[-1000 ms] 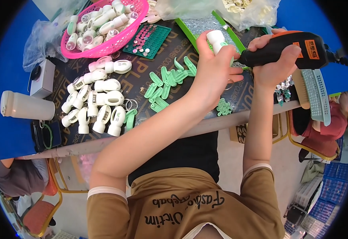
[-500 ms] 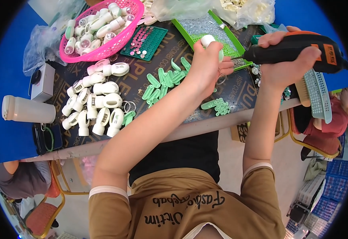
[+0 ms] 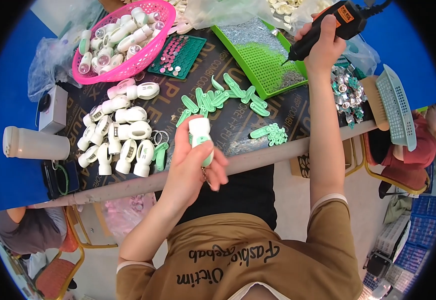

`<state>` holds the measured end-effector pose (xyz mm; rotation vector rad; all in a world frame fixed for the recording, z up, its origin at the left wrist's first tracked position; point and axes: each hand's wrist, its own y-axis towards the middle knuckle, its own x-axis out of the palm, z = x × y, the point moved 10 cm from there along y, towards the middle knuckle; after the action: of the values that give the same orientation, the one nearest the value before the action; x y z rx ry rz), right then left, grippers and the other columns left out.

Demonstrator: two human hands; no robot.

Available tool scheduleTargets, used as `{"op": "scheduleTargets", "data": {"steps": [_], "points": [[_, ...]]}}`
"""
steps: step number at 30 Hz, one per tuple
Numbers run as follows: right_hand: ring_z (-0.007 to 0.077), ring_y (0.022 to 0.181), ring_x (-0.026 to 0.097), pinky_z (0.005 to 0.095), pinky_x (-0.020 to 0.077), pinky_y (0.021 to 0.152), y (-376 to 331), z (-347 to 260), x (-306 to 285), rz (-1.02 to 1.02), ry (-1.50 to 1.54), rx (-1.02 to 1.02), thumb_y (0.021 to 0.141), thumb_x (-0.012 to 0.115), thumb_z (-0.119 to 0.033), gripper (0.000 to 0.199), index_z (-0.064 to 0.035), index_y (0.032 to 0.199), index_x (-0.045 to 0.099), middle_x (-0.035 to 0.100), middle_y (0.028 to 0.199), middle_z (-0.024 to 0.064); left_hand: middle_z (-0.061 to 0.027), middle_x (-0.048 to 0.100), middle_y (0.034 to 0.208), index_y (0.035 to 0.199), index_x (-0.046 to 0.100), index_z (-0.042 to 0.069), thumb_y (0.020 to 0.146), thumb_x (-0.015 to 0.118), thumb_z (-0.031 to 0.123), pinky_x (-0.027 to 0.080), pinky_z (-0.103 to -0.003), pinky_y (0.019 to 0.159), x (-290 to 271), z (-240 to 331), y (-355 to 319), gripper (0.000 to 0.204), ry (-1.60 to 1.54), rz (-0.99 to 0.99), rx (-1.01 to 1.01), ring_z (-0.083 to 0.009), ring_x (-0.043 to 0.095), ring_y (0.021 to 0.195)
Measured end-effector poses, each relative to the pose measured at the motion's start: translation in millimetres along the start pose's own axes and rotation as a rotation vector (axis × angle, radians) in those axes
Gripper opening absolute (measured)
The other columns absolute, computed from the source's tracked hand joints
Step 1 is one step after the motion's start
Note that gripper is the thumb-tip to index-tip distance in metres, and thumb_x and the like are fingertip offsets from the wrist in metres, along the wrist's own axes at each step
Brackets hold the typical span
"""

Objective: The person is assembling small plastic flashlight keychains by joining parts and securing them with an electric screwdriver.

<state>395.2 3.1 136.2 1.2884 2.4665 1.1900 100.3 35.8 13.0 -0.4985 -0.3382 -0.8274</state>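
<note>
My left hand (image 3: 185,170) is closed around a small white-and-green flashlight (image 3: 200,131), held just above the table's front edge, its white head pointing away from me. A short chain dangles below the fingers. My right hand (image 3: 324,52) grips a black electric screwdriver (image 3: 348,30) with an orange label. Its bit points down-left over a bright green tray (image 3: 264,94) of small metal screws. Between the hands lie loose mint-green oval covers (image 3: 208,100) and a small heap of green bits (image 3: 277,134). Several white flashlights (image 3: 127,156) are grouped at left.
A pink basket (image 3: 79,75) full of flashlights stands at the back left, beside a dark green pad (image 3: 190,62) with small round pieces. Metal-and-green parts (image 3: 348,95) and a pale green basket (image 3: 400,110) are at right. A white bottle (image 3: 35,141) lies far left.
My left hand has come down and toward me with the flashlight, away from the tray. My right hand has swung the screwdriver left and farther away, over the screw tray.
</note>
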Motion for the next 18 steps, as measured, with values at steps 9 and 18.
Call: {"op": "scheduleTargets", "data": {"steps": [9, 18], "points": [[0.0173, 0.048, 0.054, 0.0289, 0.0459, 0.045, 3.6, 14.3, -3.3, 0.021, 0.012, 0.049, 0.086, 0.055, -0.041, 0.042, 0.0002, 0.089, 0.051, 0.055, 0.061, 0.0084, -0.0073, 0.052, 0.065, 0.129, 0.02, 0.016, 0.085, 0.041, 0.008, 0.025, -0.019, 0.031, -7.8, -11.7, -1.0, 0.049, -0.025, -0.121, 0.023, -0.0092, 0.041, 0.038], [0.0174, 0.047, 0.054, 0.0288, 0.0453, 0.044, 3.9, 17.1, -4.2, 0.025, -0.018, 0.028, 0.086, 0.055, -0.041, 0.041, 0.0005, 0.087, 0.052, 0.055, 0.06, 0.0083, -0.0071, 0.052, 0.064, 0.128, 0.022, 0.015, 0.084, 0.042, 0.008, 0.025, -0.02, 0.033, -9.0, -13.7, 0.2, 0.048, -0.018, -0.113, 0.028, -0.0088, 0.038, 0.037]]}}
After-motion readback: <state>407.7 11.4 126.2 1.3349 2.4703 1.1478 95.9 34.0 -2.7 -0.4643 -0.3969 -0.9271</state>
